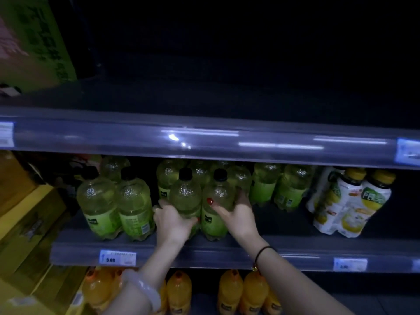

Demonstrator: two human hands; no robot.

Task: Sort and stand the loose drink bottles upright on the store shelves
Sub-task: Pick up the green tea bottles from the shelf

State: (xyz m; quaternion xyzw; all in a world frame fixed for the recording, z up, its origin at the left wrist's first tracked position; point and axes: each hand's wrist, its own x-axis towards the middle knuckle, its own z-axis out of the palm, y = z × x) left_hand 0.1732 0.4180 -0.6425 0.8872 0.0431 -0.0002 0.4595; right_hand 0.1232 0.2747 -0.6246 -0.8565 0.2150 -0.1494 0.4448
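Note:
Several pale green drink bottles with black caps stand upright on the middle shelf (227, 253). My left hand (169, 218) grips the lower body of one front bottle (186, 196). My right hand (236, 211) grips the bottle beside it (217, 198), thumb across its front and fingers curled round its right side. These two bottles stand together at the shelf's front. Two more green bottles (116, 205) stand to their left, and others fill the row behind.
White-labelled bottles with yellow caps (350, 201) stand at the right of the same shelf. Orange drink bottles (241, 289) fill the shelf below. The upper shelf (204, 137) is dark, with a green carton (34, 42) at its left. Yellow cartons (22, 235) are stacked at the left.

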